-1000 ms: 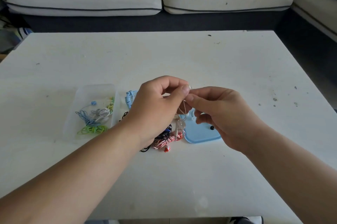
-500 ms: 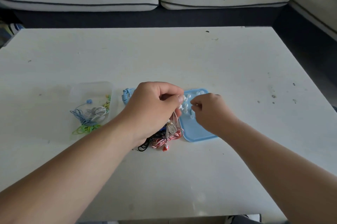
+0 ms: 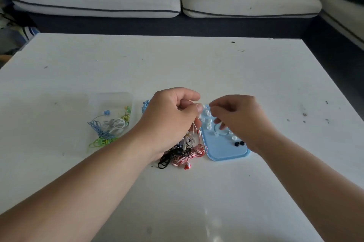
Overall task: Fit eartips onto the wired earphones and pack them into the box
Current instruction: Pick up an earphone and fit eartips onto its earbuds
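While the left hand (image 3: 173,121) pinches a white earphone (image 3: 189,141) just left of the tray (image 3: 226,153), the right hand (image 3: 240,121) hovers curled over the tray's eartips (image 3: 208,123); blur hides whether it pinches one. Eartips look soft, light, slippery: likely best pinched at the rim.

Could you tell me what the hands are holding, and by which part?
The left hand pinches the white earphone near its earbud end, with the cable hanging below. The right hand is blurred; whether it holds anything cannot be told.
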Demonstrator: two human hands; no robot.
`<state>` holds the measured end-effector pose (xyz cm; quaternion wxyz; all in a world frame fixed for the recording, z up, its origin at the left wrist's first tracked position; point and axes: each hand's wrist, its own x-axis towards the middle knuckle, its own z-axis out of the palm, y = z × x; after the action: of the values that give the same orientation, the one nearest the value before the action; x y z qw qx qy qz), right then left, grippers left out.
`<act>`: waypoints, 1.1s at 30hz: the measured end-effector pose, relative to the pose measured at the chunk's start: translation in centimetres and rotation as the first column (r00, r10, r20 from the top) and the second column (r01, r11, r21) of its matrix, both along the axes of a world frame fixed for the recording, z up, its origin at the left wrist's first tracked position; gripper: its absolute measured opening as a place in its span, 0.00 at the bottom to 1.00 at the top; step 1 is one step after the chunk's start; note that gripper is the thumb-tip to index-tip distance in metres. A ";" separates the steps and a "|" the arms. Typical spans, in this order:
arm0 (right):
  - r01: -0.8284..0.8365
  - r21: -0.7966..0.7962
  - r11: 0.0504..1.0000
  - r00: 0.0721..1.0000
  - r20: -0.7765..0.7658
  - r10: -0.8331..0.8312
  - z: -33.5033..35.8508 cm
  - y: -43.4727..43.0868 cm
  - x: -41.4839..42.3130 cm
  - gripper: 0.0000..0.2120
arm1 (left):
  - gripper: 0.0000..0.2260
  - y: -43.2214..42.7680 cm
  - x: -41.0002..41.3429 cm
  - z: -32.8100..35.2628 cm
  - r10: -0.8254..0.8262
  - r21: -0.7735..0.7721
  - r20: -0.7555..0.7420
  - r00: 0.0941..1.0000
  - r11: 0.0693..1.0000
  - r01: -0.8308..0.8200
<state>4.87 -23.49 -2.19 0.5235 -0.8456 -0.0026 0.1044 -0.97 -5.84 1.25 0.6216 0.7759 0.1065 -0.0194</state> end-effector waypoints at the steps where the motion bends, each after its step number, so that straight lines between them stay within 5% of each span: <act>1: 0.033 0.239 0.970 0.994 -0.106 -0.008 1.2 0.2 -0.5 0.05 | 0.07 0.1 0.1 0.0 0.020 -0.013 0.009 1.000 1.000 -0.020; 3: 0.090 0.546 0.833 0.969 -0.241 0.054 2.8 0.4 -1.2 0.05 | 0.05 0.3 0.3 0.3 0.053 -0.064 0.035 0.998 0.997 -0.051; 7: 0.103 0.698 0.708 0.947 -0.286 0.144 4.1 0.4 -1.7 0.09 | 0.03 0.5 0.2 1.0 0.044 -0.116 0.091 0.995 0.993 -0.034; 33: -0.036 0.722 0.691 0.935 -0.220 0.279 4.3 0.0 -1.6 0.09 | 0.05 1.2 0.3 1.2 -0.068 -0.067 0.173 0.983 0.995 0.080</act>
<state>3.28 -23.46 2.12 0.7897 -0.5485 -0.0332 0.2729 -0.64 -4.63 2.41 0.6552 0.7548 0.0233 0.0200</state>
